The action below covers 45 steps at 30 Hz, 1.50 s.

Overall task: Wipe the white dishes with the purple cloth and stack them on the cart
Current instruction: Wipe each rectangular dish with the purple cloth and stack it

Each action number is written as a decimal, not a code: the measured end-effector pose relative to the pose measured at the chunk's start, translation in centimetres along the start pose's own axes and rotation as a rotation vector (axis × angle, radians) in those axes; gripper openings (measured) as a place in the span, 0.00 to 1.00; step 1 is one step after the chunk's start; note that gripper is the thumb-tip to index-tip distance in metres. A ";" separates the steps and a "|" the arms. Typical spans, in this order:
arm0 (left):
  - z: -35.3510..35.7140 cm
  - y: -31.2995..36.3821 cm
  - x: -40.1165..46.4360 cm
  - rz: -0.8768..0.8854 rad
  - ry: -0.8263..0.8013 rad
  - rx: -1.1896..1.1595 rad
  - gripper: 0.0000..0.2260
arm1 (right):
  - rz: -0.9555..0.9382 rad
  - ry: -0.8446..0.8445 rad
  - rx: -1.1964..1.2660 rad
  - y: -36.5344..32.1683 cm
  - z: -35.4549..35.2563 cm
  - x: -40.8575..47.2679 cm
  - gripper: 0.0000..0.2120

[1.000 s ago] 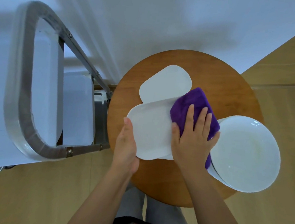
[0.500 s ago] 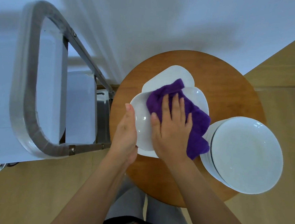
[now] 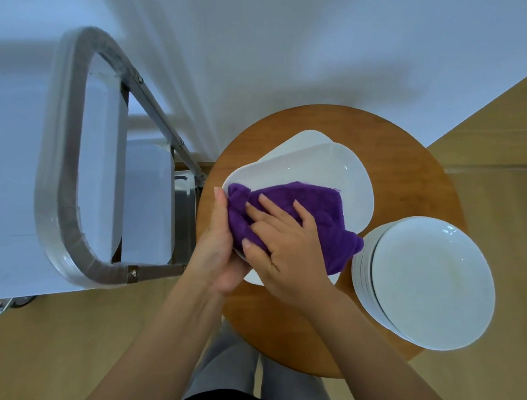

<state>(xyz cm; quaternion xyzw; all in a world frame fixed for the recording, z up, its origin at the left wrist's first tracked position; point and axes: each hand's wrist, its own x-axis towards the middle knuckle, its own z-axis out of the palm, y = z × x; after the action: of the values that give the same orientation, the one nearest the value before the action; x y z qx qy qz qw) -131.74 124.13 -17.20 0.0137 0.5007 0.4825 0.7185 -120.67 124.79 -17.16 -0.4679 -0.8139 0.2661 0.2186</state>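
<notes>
Biggest thing here is the cart (image 3: pixel 70 159) on the left, metal handle loop wrapped in plastic, white trays inside it, parked against the wall. Just right of it sits a round wooden table (image 3: pixel 410 154). On the table's right edge there's a stack of bowls (image 3: pixel 432 282) (round, white, maybe several deep, hard to count). Left of the stack are two squarish white plates: the plate (image 3: pixel 315 169) being wiped is tipped up off the table, and a second plate (image 3: pixel 304 140) lies flat behind it, mostly covered. The cloth (image 3: pixel 321 214) is spread over the near half of the tilted plate, one corner hanging down right beside the bowls. The right hand (image 3: pixel 284 245) presses down on the cloth with fingers spread and fairly straight, not gripping. The left hand (image 3: pixel 217 243) cups the plate's left edge, fingers straight along the rim, its palm under the near corner.
</notes>
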 end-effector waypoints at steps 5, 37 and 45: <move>-0.2 0.3 0.1 -0.023 0.062 0.067 0.28 | -0.148 -0.074 -0.111 1.0 -0.9 -0.9 0.16; -3.4 3.8 -0.6 0.134 0.152 0.669 0.22 | 0.052 -0.275 0.026 7.8 -4.6 -2.3 0.29; -1.2 5.1 0.4 -0.014 -0.136 1.038 0.30 | -0.121 -0.391 -0.005 5.7 -3.3 -0.6 0.36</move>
<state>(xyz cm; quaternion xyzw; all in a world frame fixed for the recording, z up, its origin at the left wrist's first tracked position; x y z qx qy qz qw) -136.11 126.55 -15.51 0.3960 0.6262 0.1639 0.6512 -114.70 127.41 -18.36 -0.3579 -0.8682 0.3364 0.0709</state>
